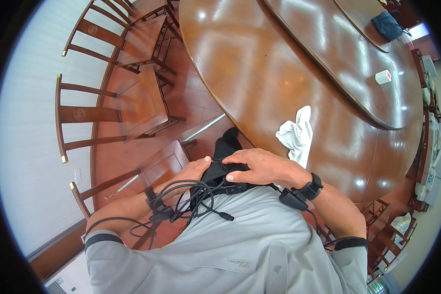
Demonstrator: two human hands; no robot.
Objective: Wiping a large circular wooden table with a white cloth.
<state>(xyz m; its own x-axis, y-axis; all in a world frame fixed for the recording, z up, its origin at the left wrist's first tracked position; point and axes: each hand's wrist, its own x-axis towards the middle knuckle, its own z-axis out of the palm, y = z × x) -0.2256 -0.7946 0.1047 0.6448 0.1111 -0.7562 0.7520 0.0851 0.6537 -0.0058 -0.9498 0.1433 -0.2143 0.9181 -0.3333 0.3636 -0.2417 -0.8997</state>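
Observation:
My left hand lies at the side of a black pouch at my waist, its thumb resting on the fabric and its fingers partly hidden. Reaching across from the other side, my right hand has its thumb and forefinger apart over the same black fabric; no object shows between them. Looped black cables hang near my left forearm, one ending in a loose connector. Both wrists wear black strapped devices. A crumpled white cloth lies on the wooden table, just beyond my right hand.
Wooden chairs stand along the left wall. A raised round wooden tier on the table bears a white box and a dark blue bag. A thin metal rod shows near the table edge. More chairs stand at lower right.

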